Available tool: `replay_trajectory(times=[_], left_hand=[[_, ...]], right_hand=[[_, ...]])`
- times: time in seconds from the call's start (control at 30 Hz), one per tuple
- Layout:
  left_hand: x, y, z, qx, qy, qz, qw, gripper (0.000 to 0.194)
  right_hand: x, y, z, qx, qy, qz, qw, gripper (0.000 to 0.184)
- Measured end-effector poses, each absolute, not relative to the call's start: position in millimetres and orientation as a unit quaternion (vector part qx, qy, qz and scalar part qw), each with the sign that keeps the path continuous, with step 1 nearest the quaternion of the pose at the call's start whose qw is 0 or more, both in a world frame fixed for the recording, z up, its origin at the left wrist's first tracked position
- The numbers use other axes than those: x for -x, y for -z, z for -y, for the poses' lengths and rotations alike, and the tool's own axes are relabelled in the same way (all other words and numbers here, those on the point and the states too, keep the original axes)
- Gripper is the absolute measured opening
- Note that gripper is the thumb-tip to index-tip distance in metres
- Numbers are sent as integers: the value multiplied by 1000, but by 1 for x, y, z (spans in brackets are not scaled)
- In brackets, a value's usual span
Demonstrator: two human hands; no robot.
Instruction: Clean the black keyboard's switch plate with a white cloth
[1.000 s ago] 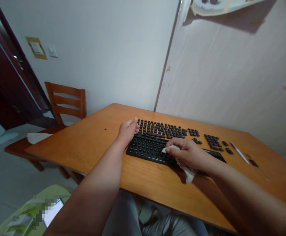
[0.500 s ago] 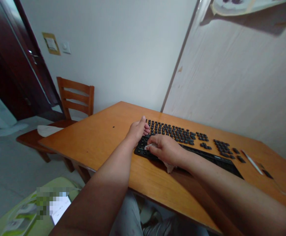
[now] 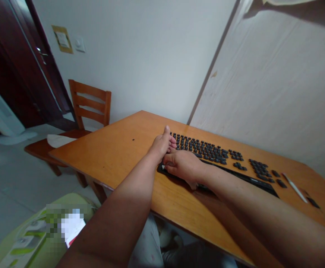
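Observation:
A black keyboard base (image 3: 242, 176) without its keycaps lies along the table, its left end partly under my hands. My right hand (image 3: 183, 163) is closed on a pale tissue (image 3: 192, 185), pressing it on the base's left end; a corner hangs out below the palm. At that same end, my left hand (image 3: 161, 144) rests on its side, thumb up and fingers loosely curled, with nothing seen in it. Its fingertips are close to the right hand. Removed black keycaps (image 3: 204, 148) are laid out in keyboard order just behind the base.
On the wooden table (image 3: 117, 149), a white stick-like tool (image 3: 295, 188) and a thin dark-handled tool (image 3: 312, 202) lie at right. A wooden chair (image 3: 91, 104) stands at the left. A green stool (image 3: 17, 242) with a phone (image 3: 74, 232) on it is below left.
My right hand with the tissue has shifted toward the base's left end, closer to my left hand. The camera view has tilted slightly, so everything appears moved a little right.

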State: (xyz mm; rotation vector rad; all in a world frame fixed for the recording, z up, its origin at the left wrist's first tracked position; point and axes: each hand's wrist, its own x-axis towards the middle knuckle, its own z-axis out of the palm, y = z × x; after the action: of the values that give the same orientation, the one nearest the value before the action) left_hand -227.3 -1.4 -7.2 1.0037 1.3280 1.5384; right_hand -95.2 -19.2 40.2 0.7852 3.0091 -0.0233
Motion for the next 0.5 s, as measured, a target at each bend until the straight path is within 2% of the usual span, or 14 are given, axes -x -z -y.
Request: replay_trajectory(times=[0.5], left_hand=[[226, 9, -1, -452, -584, -544, 398, 73]], right_hand=[[77, -47, 13, -254, -1, -966, 48, 9]])
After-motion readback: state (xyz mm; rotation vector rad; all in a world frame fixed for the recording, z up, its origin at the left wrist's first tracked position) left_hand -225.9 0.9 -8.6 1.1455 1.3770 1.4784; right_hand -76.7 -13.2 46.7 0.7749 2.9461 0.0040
